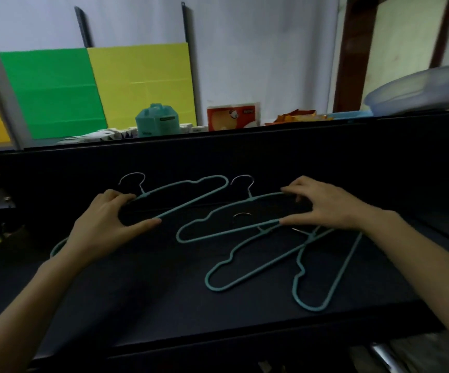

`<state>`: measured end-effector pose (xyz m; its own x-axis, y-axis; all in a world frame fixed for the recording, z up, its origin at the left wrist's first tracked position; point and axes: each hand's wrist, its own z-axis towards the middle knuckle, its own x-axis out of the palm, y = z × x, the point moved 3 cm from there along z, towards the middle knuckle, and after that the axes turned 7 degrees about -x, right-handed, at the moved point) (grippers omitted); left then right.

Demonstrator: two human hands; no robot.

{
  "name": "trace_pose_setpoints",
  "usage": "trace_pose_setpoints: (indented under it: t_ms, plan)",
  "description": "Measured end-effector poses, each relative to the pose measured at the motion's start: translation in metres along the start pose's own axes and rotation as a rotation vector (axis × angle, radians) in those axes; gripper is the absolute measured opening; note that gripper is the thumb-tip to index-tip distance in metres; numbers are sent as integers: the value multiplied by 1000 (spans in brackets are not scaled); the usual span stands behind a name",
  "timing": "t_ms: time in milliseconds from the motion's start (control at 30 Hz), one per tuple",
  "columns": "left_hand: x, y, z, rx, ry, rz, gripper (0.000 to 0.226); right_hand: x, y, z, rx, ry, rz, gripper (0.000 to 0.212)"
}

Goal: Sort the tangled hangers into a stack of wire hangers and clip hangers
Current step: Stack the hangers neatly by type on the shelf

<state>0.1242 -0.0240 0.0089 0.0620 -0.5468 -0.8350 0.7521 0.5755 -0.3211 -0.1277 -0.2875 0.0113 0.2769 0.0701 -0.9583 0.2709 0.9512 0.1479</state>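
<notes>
Several teal wire hangers with metal hooks lie on a black table. My left hand grips the left end of one hanger, thumb under its lower bar and fingers over the top near its hook. My right hand pinches the right end of a second hanger, fingers on the upper wire and thumb on the lower. Two more hangers lie crossed at the front right, their hooks under the second hanger. A teal curve peeks out beside my left wrist. No clip hanger is visible.
A raised black ledge runs behind the table. Beyond it stand a teal container, an orange-and-white box, snack packets, small white items and a clear plastic basin. Green and yellow boards lean on the wall.
</notes>
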Motion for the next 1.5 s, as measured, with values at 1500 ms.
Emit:
trace_pose_setpoints:
  t_ms: [1500]
  plan:
    - [230, -627, -70, 520, 146, -11, 88, -178, -373, -456, 503, -428, 79, 82]
